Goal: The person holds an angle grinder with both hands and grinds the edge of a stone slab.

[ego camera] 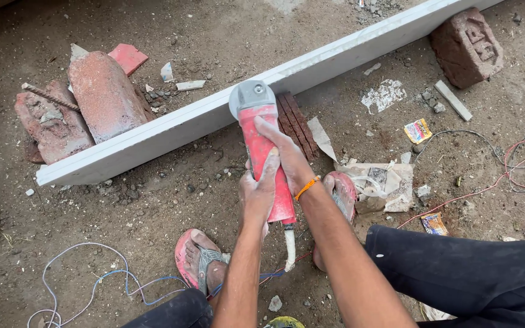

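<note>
I hold a red angle grinder point(261, 141) with a grey head in both hands. My left hand point(258, 195) grips the lower body of the tool. My right hand point(287, 157), with an orange thread at the wrist, wraps the body just above it. The grinder's head point(251, 97) rests against the near edge of a long white slab point(171, 124) that lies diagonally across the dirt floor. The slab is propped on red bricks at both ends. The disc itself is hidden under the guard.
Broken red bricks point(101, 91) lie at the left behind the slab, another brick point(466, 45) at the top right. My feet in sandals point(199, 261) flank the tool. Blue-white wire point(92, 282) lies left, red wires point(518, 164) right, with paper scraps point(375, 182).
</note>
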